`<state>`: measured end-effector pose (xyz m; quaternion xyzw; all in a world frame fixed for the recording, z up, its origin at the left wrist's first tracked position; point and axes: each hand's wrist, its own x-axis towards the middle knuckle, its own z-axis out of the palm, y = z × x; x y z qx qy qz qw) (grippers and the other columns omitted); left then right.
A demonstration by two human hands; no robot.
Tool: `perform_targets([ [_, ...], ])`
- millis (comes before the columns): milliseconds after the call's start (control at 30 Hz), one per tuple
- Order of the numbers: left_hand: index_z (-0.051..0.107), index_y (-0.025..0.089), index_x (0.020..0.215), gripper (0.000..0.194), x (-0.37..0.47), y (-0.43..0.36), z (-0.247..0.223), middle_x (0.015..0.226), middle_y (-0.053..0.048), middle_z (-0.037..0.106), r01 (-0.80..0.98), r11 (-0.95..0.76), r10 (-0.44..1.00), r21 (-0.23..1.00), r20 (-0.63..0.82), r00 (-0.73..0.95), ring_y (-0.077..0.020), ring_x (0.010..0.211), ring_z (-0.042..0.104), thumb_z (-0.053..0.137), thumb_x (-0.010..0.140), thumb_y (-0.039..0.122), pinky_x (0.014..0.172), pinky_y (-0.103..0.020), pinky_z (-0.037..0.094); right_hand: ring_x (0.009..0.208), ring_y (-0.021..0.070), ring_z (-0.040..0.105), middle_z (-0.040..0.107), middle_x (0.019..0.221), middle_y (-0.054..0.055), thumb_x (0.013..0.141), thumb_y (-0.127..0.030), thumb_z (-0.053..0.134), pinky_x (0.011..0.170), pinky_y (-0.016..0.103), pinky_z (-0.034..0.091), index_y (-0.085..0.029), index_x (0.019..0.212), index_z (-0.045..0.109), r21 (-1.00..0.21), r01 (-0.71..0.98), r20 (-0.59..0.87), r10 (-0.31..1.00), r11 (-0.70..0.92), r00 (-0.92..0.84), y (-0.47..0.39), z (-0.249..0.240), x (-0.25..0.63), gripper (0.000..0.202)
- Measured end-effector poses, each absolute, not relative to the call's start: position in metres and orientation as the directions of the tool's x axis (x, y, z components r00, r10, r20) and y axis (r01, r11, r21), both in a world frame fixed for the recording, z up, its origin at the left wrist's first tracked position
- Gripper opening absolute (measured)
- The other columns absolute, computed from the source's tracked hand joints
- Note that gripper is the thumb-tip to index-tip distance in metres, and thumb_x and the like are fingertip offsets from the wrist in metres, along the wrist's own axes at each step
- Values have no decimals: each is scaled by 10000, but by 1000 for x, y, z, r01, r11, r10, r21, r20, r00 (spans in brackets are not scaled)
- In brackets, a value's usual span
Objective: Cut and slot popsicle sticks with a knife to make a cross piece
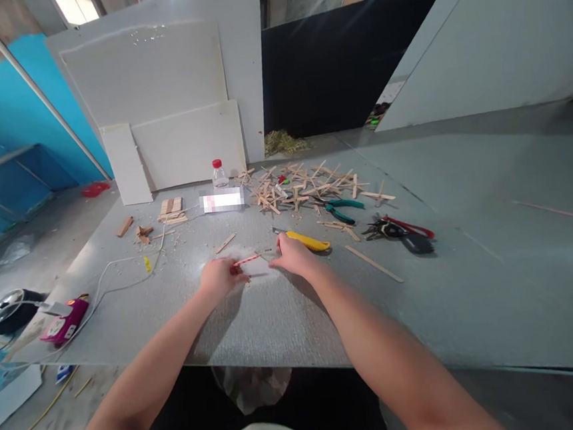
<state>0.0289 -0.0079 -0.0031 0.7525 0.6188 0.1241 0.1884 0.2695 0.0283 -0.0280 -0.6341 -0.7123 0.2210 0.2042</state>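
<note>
My left hand point(220, 277) is closed round one end of a thin red-and-white striped stick point(247, 261) above the grey table. The stick points right, towards my right hand point(289, 255), whose thumb and fingertips are pressed together near a thin piece at its other end; what they pinch is too small to name. Just behind my right hand lies a yellow utility knife point(309, 241) with its blade pointing left. A small wooden piece point(226, 243) rests on the table beyond my left hand.
Crossed wooden sticks point(309, 186) are heaped at the back, by green-handled pliers point(343, 208). Keys with a black fob point(414, 238) and a long stick point(374, 263) lie right. A bottle point(219, 174) stands behind; a white cable point(102, 276) and pink power strip point(67, 320) are left.
</note>
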Motion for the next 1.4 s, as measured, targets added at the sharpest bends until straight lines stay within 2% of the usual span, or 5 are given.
perform_targets([
  [333, 696, 189, 1039, 334, -6, 22, 21, 872, -38, 679, 615, -45, 996, 787, -11, 87, -134, 684, 531, 586, 906, 474, 612, -238, 370, 762, 161, 704, 790, 925, 42, 919, -264, 640, 740, 283, 525, -204, 994, 710, -771, 564, 154, 946, 295, -285, 21, -21, 270, 119],
  [733, 478, 202, 1217, 454, 8, -1, -14, 922, -65, 739, 294, 43, 961, 955, -119, 248, -77, 457, 481, 482, 977, 587, 473, -228, 394, 1091, 240, 687, 751, 1141, 123, 1028, -240, 412, 1011, 410, 499, -207, 1401, 608, -656, 534, 409, 846, 533, -343, 9, -23, 234, 423],
  [1000, 614, 192, 999, 247, 31, -28, 9, 745, -44, 702, 531, -265, 908, 805, 23, 419, -195, 672, 647, 610, 940, 432, 680, -322, 484, 1043, 251, 676, 762, 1081, 94, 948, -295, 563, 965, 374, 506, -229, 1218, 693, -594, 506, 410, 776, 626, -479, -5, -29, 228, 306],
  [1133, 698, 202, 1035, 299, 15, -22, 13, 1101, -120, 723, 628, -708, 689, 323, 123, 714, -283, 1021, 678, 452, 1035, 373, 837, -396, 514, 920, 235, 668, 731, 943, 77, 968, -366, 575, 877, 350, 503, -229, 988, 676, -626, 586, 416, 856, 514, -307, 2, -30, 235, 172],
  [1400, 705, 199, 1147, 239, -9, -18, -18, 1292, -126, 681, 534, -807, 585, 252, 222, 780, -291, 1149, 671, 557, 1005, 323, 957, -457, 567, 780, 200, 658, 703, 854, 43, 984, -329, 516, 755, 322, 513, -239, 962, 623, -641, 616, 406, 883, 459, -235, 13, -34, 238, 142],
])
